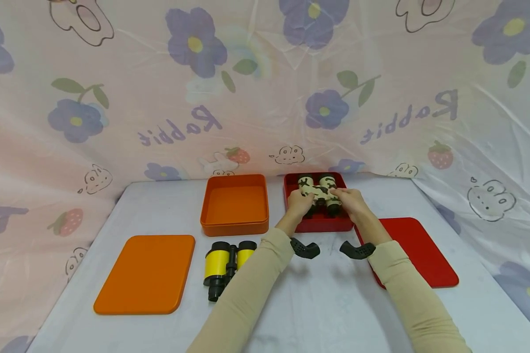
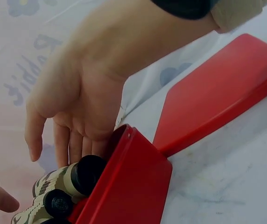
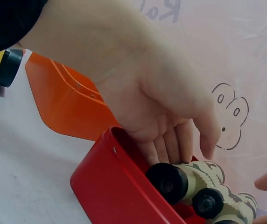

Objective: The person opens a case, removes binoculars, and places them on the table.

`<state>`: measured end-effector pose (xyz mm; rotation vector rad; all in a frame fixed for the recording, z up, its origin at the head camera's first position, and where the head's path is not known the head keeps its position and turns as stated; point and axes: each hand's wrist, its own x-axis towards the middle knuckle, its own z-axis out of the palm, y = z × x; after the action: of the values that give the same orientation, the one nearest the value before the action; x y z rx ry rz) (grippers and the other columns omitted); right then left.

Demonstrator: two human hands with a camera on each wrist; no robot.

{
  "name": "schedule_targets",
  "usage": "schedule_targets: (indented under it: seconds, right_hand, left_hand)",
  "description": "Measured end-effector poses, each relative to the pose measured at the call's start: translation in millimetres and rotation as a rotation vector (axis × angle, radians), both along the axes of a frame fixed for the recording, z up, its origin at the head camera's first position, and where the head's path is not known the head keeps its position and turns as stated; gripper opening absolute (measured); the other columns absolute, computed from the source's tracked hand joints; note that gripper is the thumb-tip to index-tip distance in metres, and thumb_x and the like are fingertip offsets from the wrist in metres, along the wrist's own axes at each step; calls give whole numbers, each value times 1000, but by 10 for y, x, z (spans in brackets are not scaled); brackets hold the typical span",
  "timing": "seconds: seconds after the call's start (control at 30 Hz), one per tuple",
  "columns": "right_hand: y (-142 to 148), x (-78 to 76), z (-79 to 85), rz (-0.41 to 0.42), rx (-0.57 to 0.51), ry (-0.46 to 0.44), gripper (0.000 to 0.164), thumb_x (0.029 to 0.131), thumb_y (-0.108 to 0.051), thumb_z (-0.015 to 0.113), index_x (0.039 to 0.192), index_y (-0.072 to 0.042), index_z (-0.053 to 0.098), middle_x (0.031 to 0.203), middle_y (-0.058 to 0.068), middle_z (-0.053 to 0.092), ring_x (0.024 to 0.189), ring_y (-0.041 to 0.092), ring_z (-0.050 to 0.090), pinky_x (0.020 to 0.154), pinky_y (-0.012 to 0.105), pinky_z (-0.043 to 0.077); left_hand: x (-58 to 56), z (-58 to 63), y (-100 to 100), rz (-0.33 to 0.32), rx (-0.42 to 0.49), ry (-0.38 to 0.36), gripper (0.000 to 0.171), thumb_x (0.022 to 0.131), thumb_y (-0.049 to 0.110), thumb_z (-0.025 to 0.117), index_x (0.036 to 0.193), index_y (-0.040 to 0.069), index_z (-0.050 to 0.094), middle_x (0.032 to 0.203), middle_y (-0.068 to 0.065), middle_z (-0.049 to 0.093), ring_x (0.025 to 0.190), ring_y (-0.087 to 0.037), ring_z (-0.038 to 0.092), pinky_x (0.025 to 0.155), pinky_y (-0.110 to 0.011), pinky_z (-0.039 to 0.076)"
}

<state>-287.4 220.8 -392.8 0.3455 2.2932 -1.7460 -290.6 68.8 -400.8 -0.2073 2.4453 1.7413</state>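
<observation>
Camouflage-patterned binoculars point(image 1: 320, 192) sit in the red box point(image 1: 322, 225), black eyepieces facing the near side. My left hand point(image 1: 299, 203) holds their left barrel, with its thumb over the top. On the right barrel, my right hand point(image 1: 355, 203) grips in the same way. The left wrist view shows the right hand point(image 2: 84, 98) with its fingers between the barrel and the box wall. In the right wrist view, the left hand point(image 3: 157, 102) reaches down past the left barrel. The fingertips inside the box are partly hidden.
An orange box point(image 1: 235, 228) stands left of the red one. An orange lid point(image 1: 145, 274) lies at the front left, with yellow-and-black binoculars point(image 1: 217, 264) beside it, partly behind the left sleeve. A red lid point(image 1: 419, 252) lies under the right forearm. Patterned cloth point(image 1: 265, 98) hangs behind the table.
</observation>
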Motion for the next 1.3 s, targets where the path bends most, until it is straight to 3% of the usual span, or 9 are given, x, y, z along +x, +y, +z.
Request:
schedule_targets:
  seconds: [0.23, 0.47, 0.63, 0.8, 1.03, 1.3]
  right_hand:
    - [9, 40, 16, -108, 32, 41, 63, 98, -32, 49, 149, 0, 31, 161, 19, 19, 150, 35, 17, 125, 49, 19]
    - [-20, 75, 58, -220, -64, 82, 57, 97, -25, 52, 145, 2, 39, 159, 18, 26, 147, 29, 24, 124, 42, 24]
    - [-37, 86, 102, -251, -88, 86, 54, 97, -23, 53, 143, 1, 42, 157, 16, 31, 141, 25, 30, 123, 38, 27]
    - [-24, 85, 120, -259, -55, 82, 52, 96, -27, 56, 140, -1, 47, 153, 13, 36, 120, 15, 39, 106, 28, 38]
    - [-12, 103, 116, -257, -23, 102, 53, 94, -30, 59, 139, -2, 50, 150, 12, 40, 106, 8, 41, 88, 18, 37]
    - [6, 145, 143, -260, -24, 142, 54, 92, -30, 63, 136, 0, 53, 123, -2, 52, 93, -1, 45, 72, 7, 44]
  left_hand:
    - [25, 34, 15, 22, 105, 21, 49, 95, 17, 58, 139, -1, 48, 144, -18, 50, 134, -30, 49, 109, -43, 46]
    - [37, 84, 17, 103, 166, 83, 43, 90, 8, 60, 130, -7, 56, 133, -20, 60, 122, -27, 58, 102, -37, 52]
    - [53, 103, 4, 122, 198, 98, 42, 88, 5, 60, 128, -9, 56, 128, -22, 62, 116, -26, 60, 99, -35, 54]
    - [52, 107, -5, 150, 212, 117, 41, 86, 4, 61, 125, -10, 58, 122, -22, 65, 112, -27, 62, 97, -34, 54]
    - [69, 86, -9, 176, 239, 121, 40, 85, 4, 62, 124, -8, 58, 117, -22, 66, 110, -28, 63, 96, -33, 55]
    - [89, 121, -9, 179, 270, 130, 43, 84, 7, 68, 124, -7, 59, 117, -21, 65, 109, -28, 62, 97, -33, 54]
